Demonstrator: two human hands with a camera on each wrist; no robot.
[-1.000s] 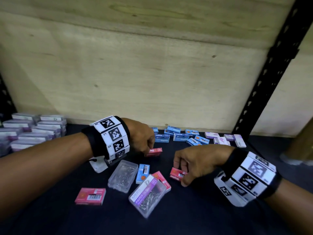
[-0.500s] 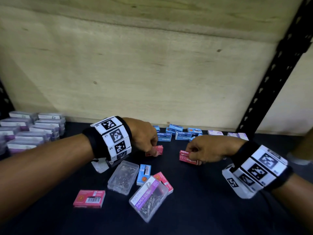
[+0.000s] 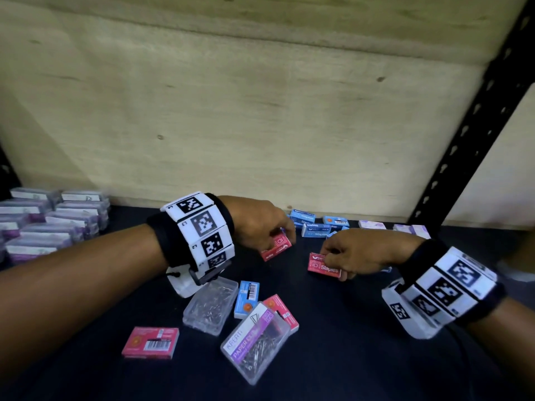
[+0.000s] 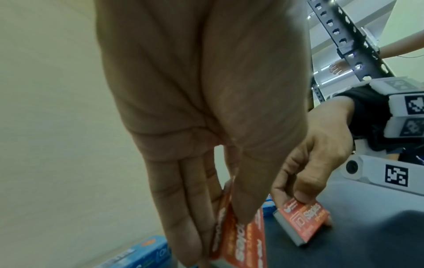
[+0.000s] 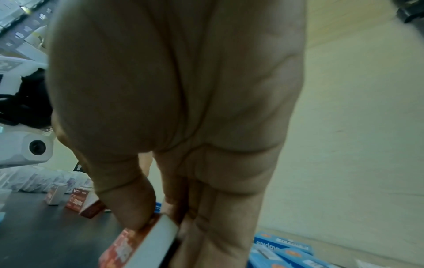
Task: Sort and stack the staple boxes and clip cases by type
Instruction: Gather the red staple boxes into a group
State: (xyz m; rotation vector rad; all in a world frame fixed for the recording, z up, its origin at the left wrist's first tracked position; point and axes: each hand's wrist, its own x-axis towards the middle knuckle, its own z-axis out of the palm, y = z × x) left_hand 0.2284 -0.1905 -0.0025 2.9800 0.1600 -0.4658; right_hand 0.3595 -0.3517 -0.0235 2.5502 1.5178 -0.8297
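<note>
My left hand [image 3: 269,227] pinches a red staple box [image 3: 276,248] between thumb and fingers near the shelf's back; the same red box [image 4: 238,241] fills the bottom of the left wrist view. My right hand [image 3: 347,253] grips a second red staple box [image 3: 322,266] just right of it, seen from the side as a red box [image 4: 302,221] and, in the right wrist view, as a red box [image 5: 137,243]. Blue staple boxes [image 3: 315,225] lie along the back wall. Nearer me lie two clear clip cases [image 3: 210,305], [image 3: 254,340], a blue box [image 3: 247,295] and two red boxes [image 3: 150,342], [image 3: 282,311].
Stacked clear clip cases with purple labels [image 3: 49,221] stand at the far left. Pale lilac boxes [image 3: 373,225] sit at the back right. A black perforated shelf post [image 3: 474,134] rises at the right. A plywood back wall [image 3: 260,125] closes the shelf.
My right hand has carried its red box from the front middle up and left, close to my left hand. The left hand has lifted and tilted its own red box slightly.
</note>
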